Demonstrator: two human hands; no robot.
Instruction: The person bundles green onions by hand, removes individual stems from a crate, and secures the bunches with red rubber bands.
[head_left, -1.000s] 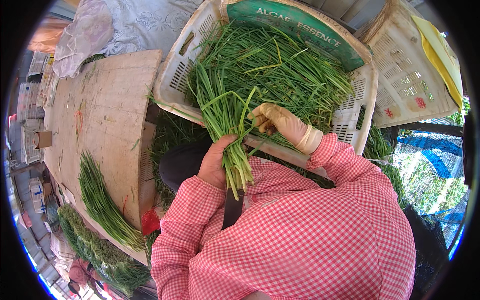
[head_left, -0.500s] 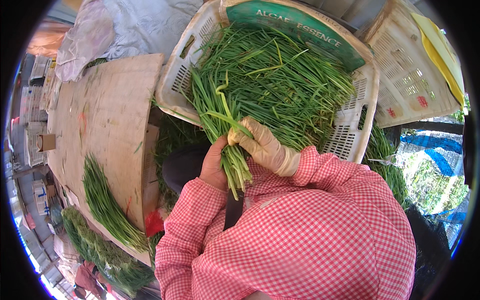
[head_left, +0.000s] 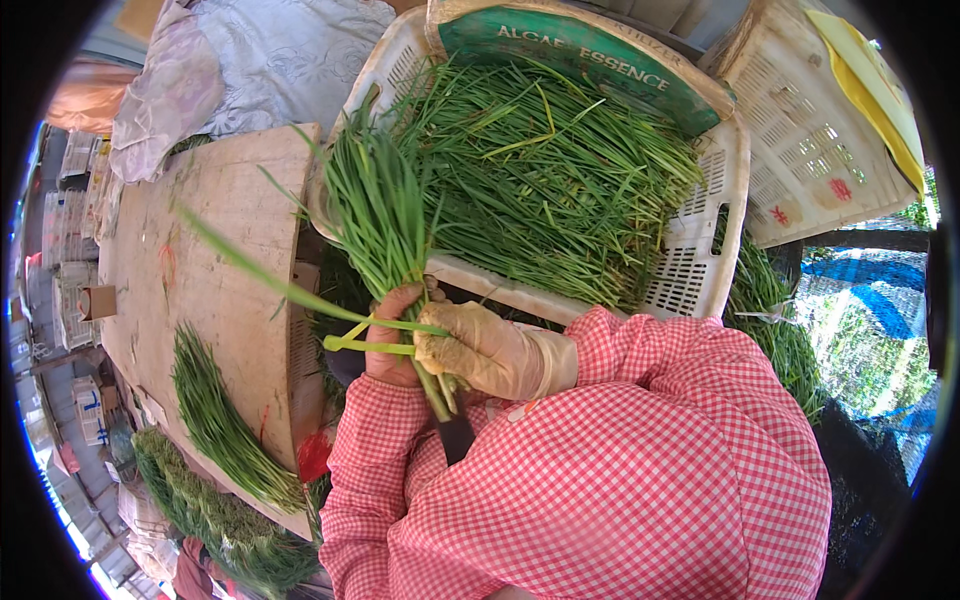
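Observation:
My bare left hand (head_left: 393, 340) is closed around a bunch of garlic chives (head_left: 375, 205), its leaves fanning up and its pale stem ends pointing down toward me. Pressed up beside it, my right hand (head_left: 490, 350), in a cream-coloured glove, pinches a long chive leaf (head_left: 300, 293) that crosses the bunch and sticks out to the left. A yellowish leaf end also juts out there. Just below the stem ends is a dark flat thing (head_left: 456, 438) that I cannot make out. A white plastic crate (head_left: 728, 185) heaped with loose chives (head_left: 560, 180) stands beyond my hands.
To the left is a wooden board (head_left: 190, 260) with a bundle of chives (head_left: 225, 420) on its near part. More bundled greens (head_left: 210, 510) lie below it. Another crate (head_left: 800, 140) leans at the upper right, and pale sheeting (head_left: 285, 60) covers the upper left.
Both hands have moved left and toward me with the bunch, which now stands over the crate's left corner. The long leaf has swung out to the left.

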